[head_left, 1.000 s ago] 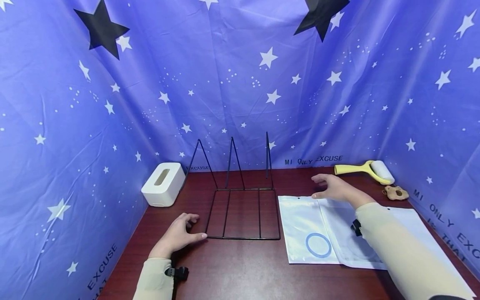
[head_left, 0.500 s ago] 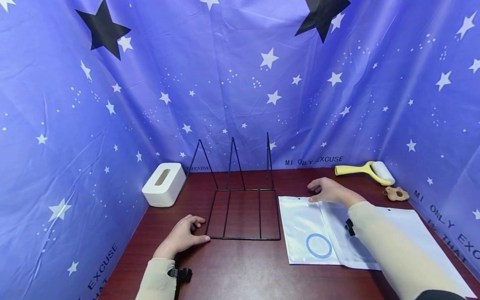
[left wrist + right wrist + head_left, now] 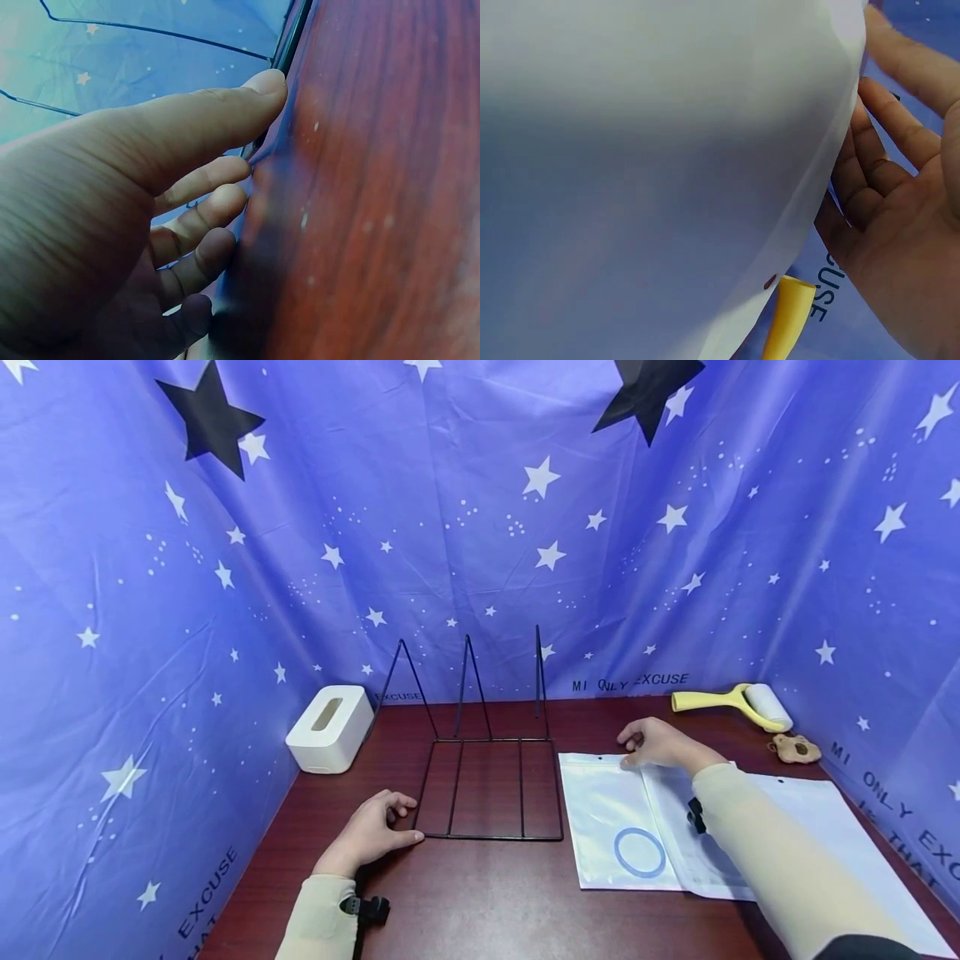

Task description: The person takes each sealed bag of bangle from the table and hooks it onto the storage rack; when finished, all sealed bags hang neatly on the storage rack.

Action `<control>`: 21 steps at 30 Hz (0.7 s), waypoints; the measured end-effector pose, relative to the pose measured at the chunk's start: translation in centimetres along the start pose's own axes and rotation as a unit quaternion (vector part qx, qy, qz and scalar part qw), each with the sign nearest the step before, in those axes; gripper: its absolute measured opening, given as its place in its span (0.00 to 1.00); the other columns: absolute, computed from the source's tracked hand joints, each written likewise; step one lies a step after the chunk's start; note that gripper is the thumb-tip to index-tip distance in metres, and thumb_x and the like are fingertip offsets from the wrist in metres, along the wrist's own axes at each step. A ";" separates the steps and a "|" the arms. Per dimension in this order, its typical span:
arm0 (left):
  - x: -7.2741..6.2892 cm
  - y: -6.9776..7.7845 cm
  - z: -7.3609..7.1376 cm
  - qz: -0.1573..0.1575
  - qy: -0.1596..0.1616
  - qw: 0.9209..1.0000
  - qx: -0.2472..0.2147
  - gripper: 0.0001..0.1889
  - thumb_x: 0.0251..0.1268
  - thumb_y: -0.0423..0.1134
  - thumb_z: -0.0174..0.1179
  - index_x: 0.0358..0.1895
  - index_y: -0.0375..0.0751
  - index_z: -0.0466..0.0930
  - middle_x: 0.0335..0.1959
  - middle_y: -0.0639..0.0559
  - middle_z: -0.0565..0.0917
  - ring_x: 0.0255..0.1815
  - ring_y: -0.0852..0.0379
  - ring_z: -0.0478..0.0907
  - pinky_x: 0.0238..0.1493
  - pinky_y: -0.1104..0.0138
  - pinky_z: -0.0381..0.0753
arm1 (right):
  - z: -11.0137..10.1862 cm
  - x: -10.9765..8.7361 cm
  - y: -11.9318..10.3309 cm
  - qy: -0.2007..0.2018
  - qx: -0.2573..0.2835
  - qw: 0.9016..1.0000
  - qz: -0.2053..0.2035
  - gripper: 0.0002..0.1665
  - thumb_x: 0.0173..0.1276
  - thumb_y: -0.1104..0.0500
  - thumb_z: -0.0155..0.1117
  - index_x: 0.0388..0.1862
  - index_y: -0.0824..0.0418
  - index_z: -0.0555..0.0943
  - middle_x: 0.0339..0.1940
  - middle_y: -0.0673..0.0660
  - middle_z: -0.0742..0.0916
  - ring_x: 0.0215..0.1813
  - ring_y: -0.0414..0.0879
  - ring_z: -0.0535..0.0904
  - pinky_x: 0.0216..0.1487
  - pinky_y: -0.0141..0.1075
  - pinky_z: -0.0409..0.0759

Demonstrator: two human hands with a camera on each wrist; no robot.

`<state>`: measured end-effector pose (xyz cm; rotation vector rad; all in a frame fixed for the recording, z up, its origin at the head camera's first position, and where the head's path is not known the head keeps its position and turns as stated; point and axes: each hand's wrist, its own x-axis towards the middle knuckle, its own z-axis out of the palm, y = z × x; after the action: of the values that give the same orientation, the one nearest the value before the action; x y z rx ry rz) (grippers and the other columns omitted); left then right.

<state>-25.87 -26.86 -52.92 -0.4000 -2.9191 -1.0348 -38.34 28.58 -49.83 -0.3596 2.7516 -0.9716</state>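
Note:
A black wire rack (image 3: pixel 465 837) with several upright pointed dividers stands on the table in the head view. My left hand (image 3: pixel 371 832) holds its front left corner, thumb at the corner and fingers curled by the left side wire. White plastic zip bags (image 3: pixel 592 814) lie overlapping to the right of the rack, a blue ring showing on the leftmost. At their far edge, my right hand (image 3: pixel 663 747) pinches a bag between thumb and fingers; which bag it is, I cannot tell. In the right wrist view, the white sheet hides the fingertips of my right hand (image 3: pixel 900 172).
Behind the rack's left side sits a white tissue box (image 3: pixel 330 729). A yellow-handled lint roller (image 3: pixel 712 698) and a small wooden piece (image 3: pixel 795 748) lie at the back right. A blue star-patterned curtain (image 3: pixel 487 527) closes off the back and both sides of the dark red table (image 3: pixel 465 902).
My left hand has moved slightly right onto the rack's corner. The right hand has lowered to the bags' far edge, its thumb and fingers coming together.

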 end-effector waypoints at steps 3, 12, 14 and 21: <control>0.0 0.1 -0.1 -0.001 0.000 1.000 -0.001 0.26 0.49 0.48 0.84 0.51 0.48 0.86 0.39 0.58 0.80 0.40 0.57 0.75 0.45 0.61 0.76 | 0.2 0.0 -0.1 -0.002 -0.009 1.000 -0.006 0.23 0.55 0.62 0.85 0.49 0.67 0.87 0.37 0.55 0.84 0.41 0.49 0.76 0.46 0.43 0.75; 0.0 0.0 0.0 -0.003 0.005 1.000 -0.001 0.25 0.49 0.48 0.85 0.51 0.50 0.86 0.39 0.59 0.79 0.39 0.59 0.75 0.45 0.61 0.76 | 0.4 0.1 -0.4 -0.014 -0.038 0.999 -0.014 0.17 0.56 0.64 0.84 0.43 0.63 0.87 0.30 0.53 0.82 0.34 0.47 0.76 0.42 0.42 0.75; 0.0 0.0 0.0 -0.005 0.005 1.000 -0.003 0.25 0.48 0.48 0.85 0.51 0.50 0.86 0.38 0.59 0.79 0.39 0.58 0.75 0.44 0.61 0.76 | 0.4 0.1 -0.6 -0.015 -0.048 0.998 -0.021 0.15 0.56 0.64 0.84 0.41 0.62 0.87 0.29 0.52 0.82 0.34 0.47 0.76 0.42 0.42 0.76; -0.1 0.1 0.0 -0.003 0.005 1.000 -0.004 0.25 0.49 0.48 0.84 0.51 0.48 0.86 0.38 0.58 0.79 0.38 0.58 0.74 0.43 0.62 0.76 | 0.5 0.0 -0.9 -0.010 -0.059 0.997 -0.044 0.08 0.57 0.67 0.82 0.32 0.60 0.89 0.28 0.50 0.86 0.32 0.45 0.78 0.39 0.41 0.78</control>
<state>-25.77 -26.77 -52.84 -0.3854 -2.9088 -1.0474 -38.06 27.64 -49.62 -0.5099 2.8029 -0.8230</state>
